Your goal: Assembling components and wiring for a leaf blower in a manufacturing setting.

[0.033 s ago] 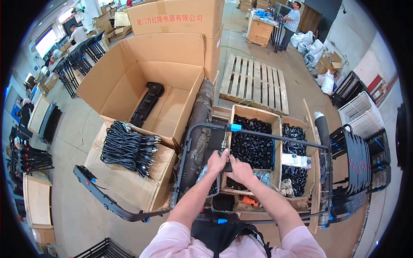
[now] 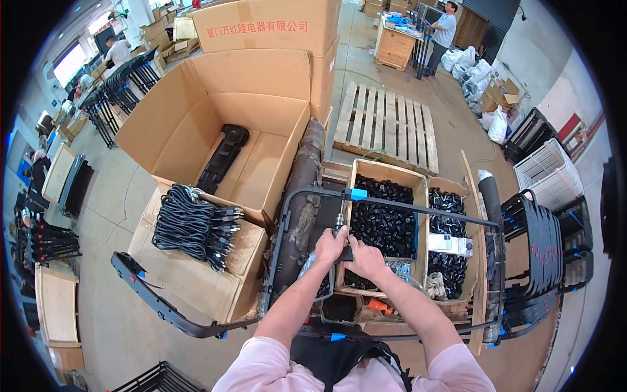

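In the middle of the view my left hand (image 2: 330, 245) and my right hand (image 2: 366, 260) are closed together around a power drill (image 2: 339, 224). Its metallic chuck points away from me, and its dark body is mostly covered by my fingers. A black tubular frame (image 2: 418, 210) with blue tape pieces (image 2: 358, 194) spans the work spot, its far bar lying just beyond the drill. Right beside my right hand stands a wooden bin (image 2: 421, 196) full of small black parts (image 2: 382, 225). A second bin holds more black parts (image 2: 445, 269) and a white box (image 2: 450, 245).
Bundled black cables (image 2: 196, 225) lie on a carton at the left. Behind them an open cardboard box (image 2: 268, 157) contains a long black part (image 2: 223, 157). A wrapped roller (image 2: 305, 189) runs beside it. Farther off are a wooden pallet (image 2: 386, 124) and a standing person (image 2: 443, 39). Black frames (image 2: 532, 242) stack at right.
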